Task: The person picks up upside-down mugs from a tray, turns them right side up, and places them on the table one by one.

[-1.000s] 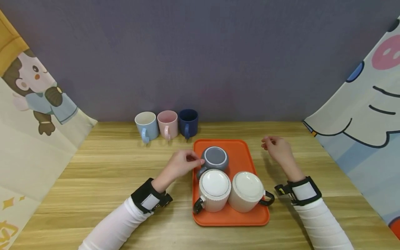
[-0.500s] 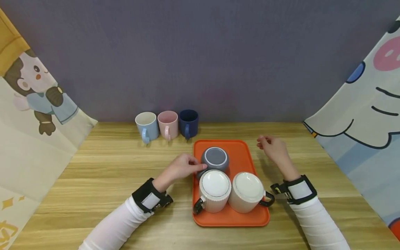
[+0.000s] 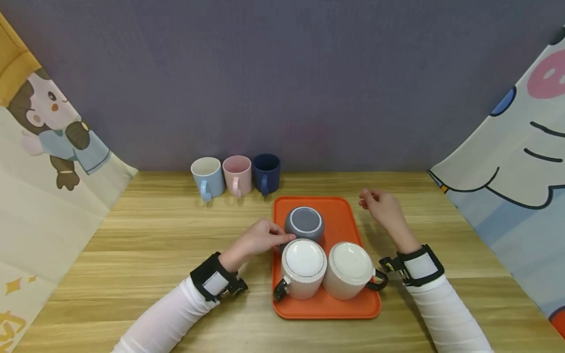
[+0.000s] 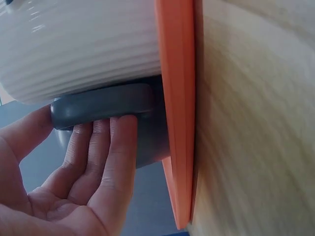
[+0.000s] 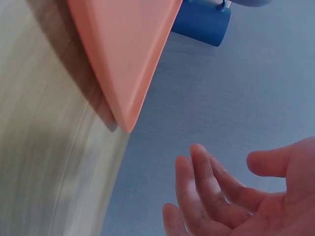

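Note:
An upside-down grey mug (image 3: 305, 221) stands on the orange tray (image 3: 339, 215). My left hand (image 3: 261, 237) reaches over the tray's left edge and pinches the mug's dark grey handle (image 4: 103, 104), thumb at its outer end and fingertips along its side, as the left wrist view shows. Two ribbed off-white mugs with black handles, one on the left (image 3: 304, 272) and one on the right (image 3: 346, 274), sit bottoms up in front of it. To the right of the tray, my right hand (image 3: 385, 210) is held over the table with loosely bent fingers and nothing in them.
Behind the tray, to the left, three upright mugs stand in a row: light blue (image 3: 212, 182), pink (image 3: 238, 176) and navy (image 3: 270, 177). A grey partition (image 3: 353, 98) rises at the wooden table's (image 3: 159, 245) back edge. Printed cloths hang at both sides.
My left hand has shifted slightly right and toward me, from the grey mug's side onto its handle. My right hand has drifted a little left toward the tray. The mugs stay put.

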Demonstrator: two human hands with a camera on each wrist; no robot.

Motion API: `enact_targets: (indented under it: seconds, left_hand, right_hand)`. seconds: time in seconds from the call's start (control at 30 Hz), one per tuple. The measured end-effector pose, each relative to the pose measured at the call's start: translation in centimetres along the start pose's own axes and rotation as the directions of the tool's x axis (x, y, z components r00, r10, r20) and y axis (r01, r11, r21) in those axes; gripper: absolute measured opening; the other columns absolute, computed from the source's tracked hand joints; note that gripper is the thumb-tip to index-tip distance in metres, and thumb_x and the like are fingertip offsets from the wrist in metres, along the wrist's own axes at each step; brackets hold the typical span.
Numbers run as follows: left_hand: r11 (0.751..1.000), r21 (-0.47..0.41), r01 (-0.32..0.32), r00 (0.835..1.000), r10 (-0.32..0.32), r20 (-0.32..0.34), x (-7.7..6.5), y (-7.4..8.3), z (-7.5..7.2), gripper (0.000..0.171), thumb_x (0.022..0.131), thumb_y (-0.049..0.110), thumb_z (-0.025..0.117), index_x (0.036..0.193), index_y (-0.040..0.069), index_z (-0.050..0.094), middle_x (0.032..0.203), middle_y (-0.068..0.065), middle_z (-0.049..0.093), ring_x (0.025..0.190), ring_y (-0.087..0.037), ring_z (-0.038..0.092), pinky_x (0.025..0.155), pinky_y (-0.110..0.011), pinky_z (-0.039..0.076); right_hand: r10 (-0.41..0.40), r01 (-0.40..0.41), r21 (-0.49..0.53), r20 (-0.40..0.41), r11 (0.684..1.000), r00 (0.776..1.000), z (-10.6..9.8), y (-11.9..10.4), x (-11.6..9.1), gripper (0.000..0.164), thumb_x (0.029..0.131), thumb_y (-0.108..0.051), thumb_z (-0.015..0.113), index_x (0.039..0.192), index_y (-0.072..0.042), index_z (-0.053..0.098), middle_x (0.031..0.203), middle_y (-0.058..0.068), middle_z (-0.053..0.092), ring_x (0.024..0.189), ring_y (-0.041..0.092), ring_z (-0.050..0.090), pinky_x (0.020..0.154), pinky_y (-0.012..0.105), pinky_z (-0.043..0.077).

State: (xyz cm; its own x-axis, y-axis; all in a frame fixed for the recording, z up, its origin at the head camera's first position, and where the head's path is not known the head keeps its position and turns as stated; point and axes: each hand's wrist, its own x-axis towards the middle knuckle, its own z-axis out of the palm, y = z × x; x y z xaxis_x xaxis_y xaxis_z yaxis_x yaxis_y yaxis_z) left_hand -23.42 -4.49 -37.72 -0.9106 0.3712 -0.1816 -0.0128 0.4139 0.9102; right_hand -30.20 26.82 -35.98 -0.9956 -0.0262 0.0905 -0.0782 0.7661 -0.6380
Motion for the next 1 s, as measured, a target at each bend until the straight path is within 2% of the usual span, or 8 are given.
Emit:
enact_targets:
  seconds: [0.2, 0.43, 0.6, 0.8, 1.0]
  left_hand:
    - [0.999, -0.029, -0.029, 1.000, 0.029, 0.000, 0.2, -0.3, 0.3, 0.022, 0.087, 0.020, 0.068, 0.084, 0.000, 0.074, 0.067, 0.005, 0.063, 0.064, -0.009, 0.055, 0.063, -0.026, 0.047]
    - [0.997, -0.082, -0.005, 1.000, 0.003, -0.026, 0.3, -0.4, 0.5, 0.022, 0.087, 0.018, 0.068, 0.088, -0.004, 0.073, 0.070, 0.004, 0.063, 0.066, -0.009, 0.054, 0.063, -0.026, 0.046]
    - [0.993, -0.114, -0.014, 0.999, 0.010, -0.035, 0.2, -0.5, 0.5, 0.021, 0.088, 0.014, 0.066, 0.086, -0.006, 0.070, 0.068, 0.004, 0.057, 0.065, -0.012, 0.049, 0.059, -0.024, 0.040]
    - [0.995, -0.096, -0.026, 0.998, 0.021, -0.058, 0.1, -0.3, 0.6, 0.021, 0.090, 0.012, 0.063, 0.081, -0.006, 0.068, 0.067, 0.002, 0.053, 0.065, -0.012, 0.046, 0.058, -0.022, 0.037]
    - [0.996, -0.070, -0.053, 0.994, 0.045, -0.103, 0.2, -0.2, 0.9, 0.022, 0.092, 0.009, 0.060, 0.079, -0.006, 0.067, 0.070, -0.007, 0.060, 0.064, -0.014, 0.047, 0.056, -0.022, 0.037]
  right_hand:
    - [-0.017, 0.017, -0.012, -0.009, 1.000, 1.000, 0.0, -0.4, 0.1, 0.052, 0.102, -0.039, 0.033, 0.110, 0.001, 0.065, 0.097, 0.018, 0.071, 0.091, 0.032, 0.068, 0.067, 0.027, 0.044]
    - [-0.007, 0.007, 0.019, 0.001, 1.000, 1.000, -0.1, -0.7, 0.0, 0.050, 0.102, -0.038, 0.034, 0.111, 0.002, 0.064, 0.099, 0.020, 0.070, 0.092, 0.033, 0.067, 0.067, 0.026, 0.047]
    - [0.012, -0.012, 0.030, 0.013, 0.999, 1.000, -0.2, -0.7, 0.0, 0.054, 0.102, -0.042, 0.032, 0.113, 0.001, 0.063, 0.101, 0.020, 0.070, 0.095, 0.033, 0.067, 0.069, 0.025, 0.048]
    - [0.021, -0.022, 0.023, 0.020, 0.999, 1.000, -0.5, -1.0, 0.0, 0.055, 0.102, -0.043, 0.031, 0.113, 0.000, 0.063, 0.101, 0.019, 0.070, 0.094, 0.031, 0.067, 0.069, 0.025, 0.047]
    - [0.030, -0.032, 0.041, 0.046, 0.999, 0.999, -0.8, -1.1, 0.0, 0.056, 0.102, -0.043, 0.031, 0.114, 0.001, 0.062, 0.103, 0.020, 0.069, 0.096, 0.032, 0.066, 0.072, 0.027, 0.048]
